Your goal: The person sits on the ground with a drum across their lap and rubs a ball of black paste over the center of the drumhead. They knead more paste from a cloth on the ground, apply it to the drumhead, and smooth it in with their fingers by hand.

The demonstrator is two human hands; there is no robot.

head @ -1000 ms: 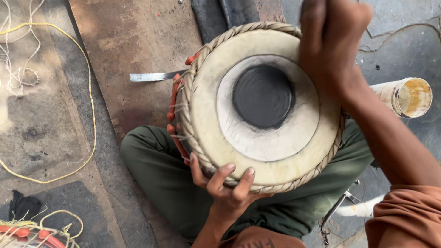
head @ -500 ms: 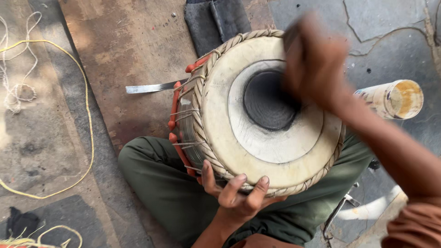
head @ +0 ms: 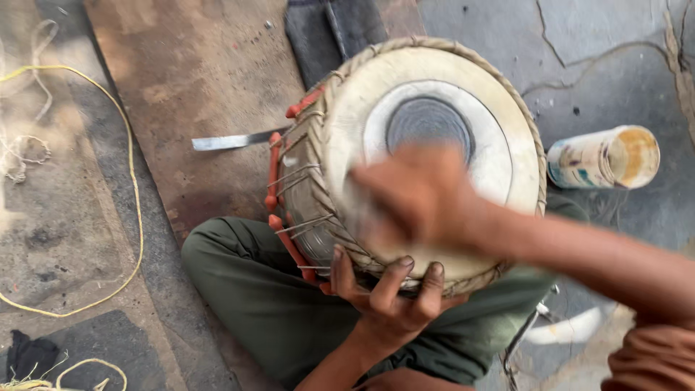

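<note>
Hand drum braced in the lap, skin facing up

The left hand (head: 387,293) curls over the near rim of the drum (head: 427,152), steadying it on the legs; the right hand (head: 420,199) blurs above the skin, grip unclear. A cylindrical can (head: 604,157) with a stained, whitish label lies right; a metal blade (head: 232,140) lies left.

The drum (head: 427,159) has a pale, matt skin head with a dull grey-black disc at its middle, ringed by a rough braided hide rim; thin cords and glossy red pegs run down its side. A flat metal strip (head: 232,140) shines smooth on the worn, rust-brown board (head: 181,94). The floor (head: 601,65) is cracked, rough grey cement. The paint-stained can (head: 604,158) looks dull. The trousers (head: 268,297) are matt olive cloth. The yellow cord (head: 134,210) looks smooth.
</note>
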